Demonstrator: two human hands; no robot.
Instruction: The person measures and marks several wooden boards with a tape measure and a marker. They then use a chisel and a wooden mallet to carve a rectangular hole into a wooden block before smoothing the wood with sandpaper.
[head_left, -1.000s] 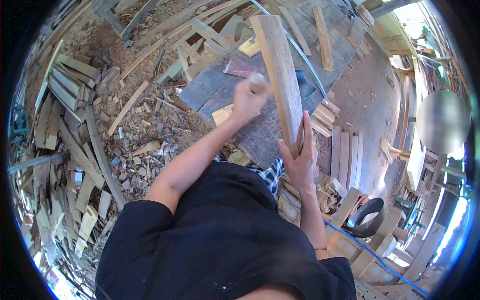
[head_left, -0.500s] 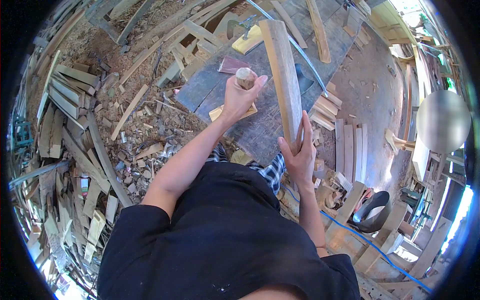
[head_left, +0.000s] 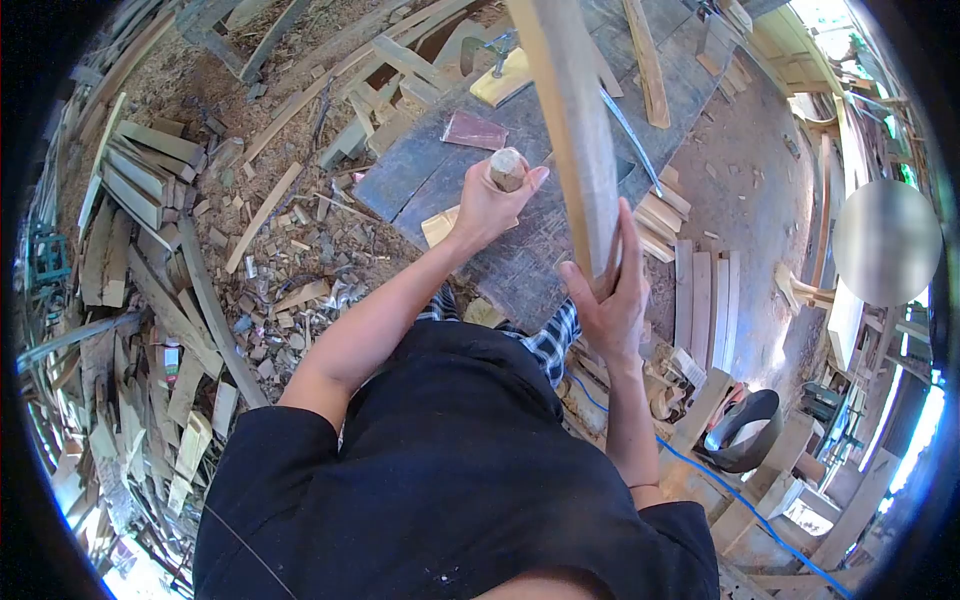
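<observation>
My left hand (head_left: 487, 212) is closed around an upright wooden stick (head_left: 507, 168). Only the stick's blunt, faceted end shows above the fist; its lower part is hidden. To the right, my right hand (head_left: 613, 305) grips the near end of a long wooden plank (head_left: 575, 130), thumb on one side and fingers along the other. The plank slants up and away, and its far end runs out of the top of the view. Just beyond my left hand a reddish-brown sanding sheet or block (head_left: 474, 130) lies on the dark worktable (head_left: 405, 190). A pale wood piece (head_left: 440, 226) is partly hidden behind my left wrist.
A yellowish wood block (head_left: 500, 80) with a clamp sits at the table's far side. Several cut slats (head_left: 705, 300) stand at the right. Scrap wood (head_left: 150, 190) and chips cover the ground at left. A blue hose (head_left: 740, 495) crosses the lower right.
The plank has been raised toward me, so its far end has left the view. My right hand has shifted slightly right; my left hand, still around the stick, has moved a little right.
</observation>
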